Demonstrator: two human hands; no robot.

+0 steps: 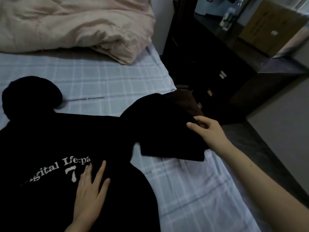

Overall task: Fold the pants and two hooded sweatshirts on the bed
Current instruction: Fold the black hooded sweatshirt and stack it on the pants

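A black hooded sweatshirt (50, 139) with white lettering lies spread flat on the bed (108, 84), its hood at the upper left. My left hand (91, 188) rests flat on its printed body, fingers apart. My right hand (207, 129) pinches the sweatshirt's right sleeve (160, 128) and holds it lifted above the checked sheet, the cuff end hanging toward the body. The pants and a second sweatshirt are not in view.
A crumpled beige duvet (75, 25) fills the head of the bed. Dark drawers (209, 77) stand right of the bed, with a cardboard box (270, 25) on a desk behind. Grey floor lies at the far right.
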